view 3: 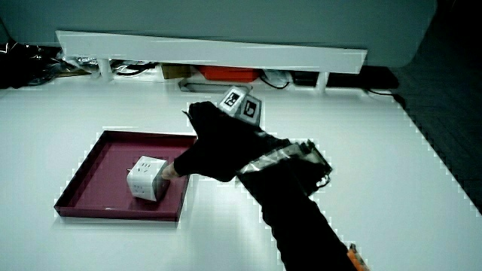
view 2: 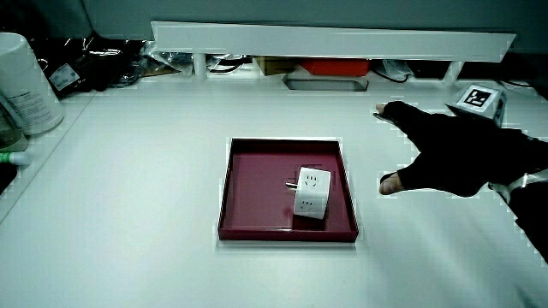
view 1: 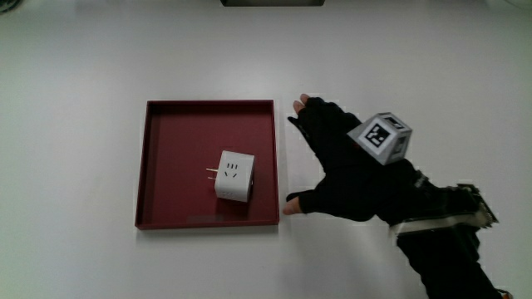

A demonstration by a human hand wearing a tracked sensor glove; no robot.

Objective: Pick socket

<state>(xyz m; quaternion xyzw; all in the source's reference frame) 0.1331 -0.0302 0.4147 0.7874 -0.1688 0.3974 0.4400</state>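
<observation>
The hand (view 1: 349,166) hovered over the desk (view 1: 75,75) just beside the red tray (view 1: 166,124), fingers spread wide and holding nothing. The white socket (view 1: 233,175) lay inside the tray, nearer the edge closest to the hand. It looked like the approach step; next the hand would need to cross the tray's low rim and close around the socket. Nothing else stood in the way.

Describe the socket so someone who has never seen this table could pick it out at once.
On the white table lies a shallow dark red square tray. The socket sits inside it, toward the tray wall beside the gloved hand. It is a small white cube with plug slots on its faces, the only thing in the tray.
</observation>
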